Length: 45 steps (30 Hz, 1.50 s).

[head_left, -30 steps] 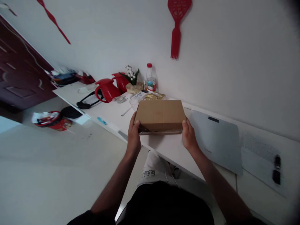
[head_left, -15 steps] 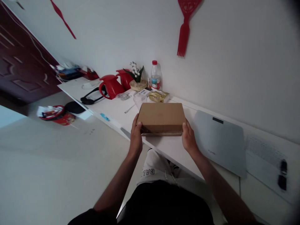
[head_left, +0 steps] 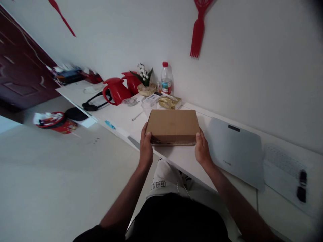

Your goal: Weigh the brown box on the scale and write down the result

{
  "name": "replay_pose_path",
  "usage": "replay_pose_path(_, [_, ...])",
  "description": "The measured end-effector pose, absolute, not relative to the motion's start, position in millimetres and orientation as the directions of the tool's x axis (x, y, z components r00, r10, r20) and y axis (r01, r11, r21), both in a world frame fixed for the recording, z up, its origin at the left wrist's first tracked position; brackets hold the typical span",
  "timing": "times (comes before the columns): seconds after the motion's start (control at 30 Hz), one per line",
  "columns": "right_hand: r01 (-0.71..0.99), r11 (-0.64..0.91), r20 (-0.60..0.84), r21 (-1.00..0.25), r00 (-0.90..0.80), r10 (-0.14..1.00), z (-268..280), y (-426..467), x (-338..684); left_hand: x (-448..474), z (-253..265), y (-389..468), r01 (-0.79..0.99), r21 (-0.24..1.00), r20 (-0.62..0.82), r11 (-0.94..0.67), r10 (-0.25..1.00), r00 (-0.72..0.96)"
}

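A brown cardboard box (head_left: pixel 173 122) is gripped between my two hands at the front part of the white table (head_left: pixel 174 153). My left hand (head_left: pixel 145 148) is closed on its left end, thumb on the near corner. At the right end my right hand (head_left: pixel 202 148) holds it the same way, with the thumb at the front edge. The fingers behind the box are hidden. Whether the underside touches the table I cannot tell. Just right of my right hand lies a flat grey scale (head_left: pixel 236 153).
Behind the box are a gold tissue pack (head_left: pixel 169 101), a clear plastic cup (head_left: pixel 149 107), a bottle with a red cap (head_left: pixel 166 79) and a potted plant (head_left: pixel 146 85). Red jugs (head_left: pixel 117 90) stand further left. A full waste bin (head_left: pixel 58 122) is on the floor. A dark watch (head_left: pixel 302 186) lies far right.
The view has shifted slightly, so the background sits a little further left and higher. Both hands keep their hold on the box, which is almost in the same place.
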State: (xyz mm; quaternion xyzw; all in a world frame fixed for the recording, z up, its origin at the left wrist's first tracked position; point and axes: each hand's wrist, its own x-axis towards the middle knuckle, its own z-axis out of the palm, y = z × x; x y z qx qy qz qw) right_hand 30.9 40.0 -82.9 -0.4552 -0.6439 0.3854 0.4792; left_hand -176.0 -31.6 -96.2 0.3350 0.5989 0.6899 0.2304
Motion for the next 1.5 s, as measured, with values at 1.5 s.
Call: replay_pose_path(1.5, [0.861, -0.286, 0.272, -0.420, 0.420, 0.866, -35.0, -19.8, 387.8, 173.3, -50.6, -20.0, -0.091, -0.259, 0.408, -0.962, -0.194, 0.892])
